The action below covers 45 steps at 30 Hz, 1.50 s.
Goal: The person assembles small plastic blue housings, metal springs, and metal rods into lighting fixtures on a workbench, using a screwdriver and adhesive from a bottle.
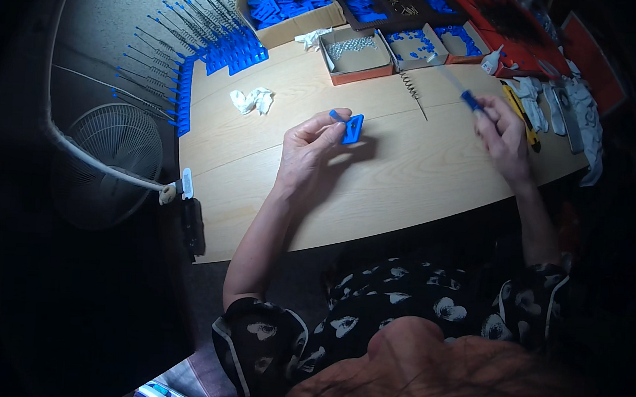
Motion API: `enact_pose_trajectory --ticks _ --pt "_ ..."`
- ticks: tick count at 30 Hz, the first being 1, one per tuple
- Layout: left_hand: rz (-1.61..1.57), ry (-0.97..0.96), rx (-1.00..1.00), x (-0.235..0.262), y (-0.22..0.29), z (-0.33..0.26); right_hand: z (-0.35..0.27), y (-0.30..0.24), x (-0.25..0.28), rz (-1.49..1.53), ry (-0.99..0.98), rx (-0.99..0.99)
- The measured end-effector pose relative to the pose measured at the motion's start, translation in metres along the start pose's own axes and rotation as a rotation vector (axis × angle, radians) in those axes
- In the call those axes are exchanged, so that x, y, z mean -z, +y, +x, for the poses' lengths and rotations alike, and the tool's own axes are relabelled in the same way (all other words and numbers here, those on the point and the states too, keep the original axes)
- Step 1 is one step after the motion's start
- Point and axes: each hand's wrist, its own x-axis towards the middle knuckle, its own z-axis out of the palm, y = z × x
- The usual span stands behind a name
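Observation:
My left hand (308, 146) is closed, its thumb and fingers pinching a small flat blue plastic part (352, 130) above the middle of the table. A small dark spot shows on that part. On the right, my right hand (505, 136) grips a screwdriver (471, 99) with a blue handle. The thin shaft points up and to the left, slightly blurred. Between the hands and farther back, a dark coil spring on a thin rod (413, 93) lies on the wooden table (260, 195). The screwdriver and the blue part are well apart.
Along the back stand a carton of blue parts (298, 32), a box of small clear pieces (322, 55) and boxes of small blue pieces (393, 59). Blue assemblies with spring rods (184, 94) line the left edge. Crumpled white tissue (252, 101), gloves (530, 94) and a fan (112, 152) also show.

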Motion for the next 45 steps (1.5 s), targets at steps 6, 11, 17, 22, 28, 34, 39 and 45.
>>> enact_pose_trajectory --ticks 6,11,17,22,28,34,39,45 --pt "-0.113 -0.092 -0.003 -0.003 0.01 -0.011 -0.031 -0.055 -0.039 0.175 -0.247 0.295" --pt "-0.143 -0.137 -0.07 -0.001 0.01 -0.013 -0.031 -0.059 -0.05 0.172 -0.292 0.303" --pt "-0.056 -0.121 -0.18 0.002 0.009 -0.015 -0.03 -0.064 -0.052 0.154 -0.3 0.276" --pt "0.1 -0.128 -0.268 0.004 0.01 -0.016 -0.03 -0.064 -0.051 0.148 -0.319 0.244" --pt "0.121 -0.125 -0.32 0.001 0.007 -0.016 -0.031 -0.062 -0.05 0.091 -0.296 0.33" --pt "0.15 -0.114 -0.399 0.0 0.007 -0.019 -0.022 -0.064 -0.044 0.18 -0.393 0.146" --pt "0.196 -0.143 -0.489 -0.003 0.007 -0.02 -0.017 -0.058 -0.043 0.707 -0.606 -0.324" --pt "0.224 -0.139 -0.558 -0.005 0.007 -0.021 -0.02 -0.051 -0.048 0.563 -0.621 -0.202"
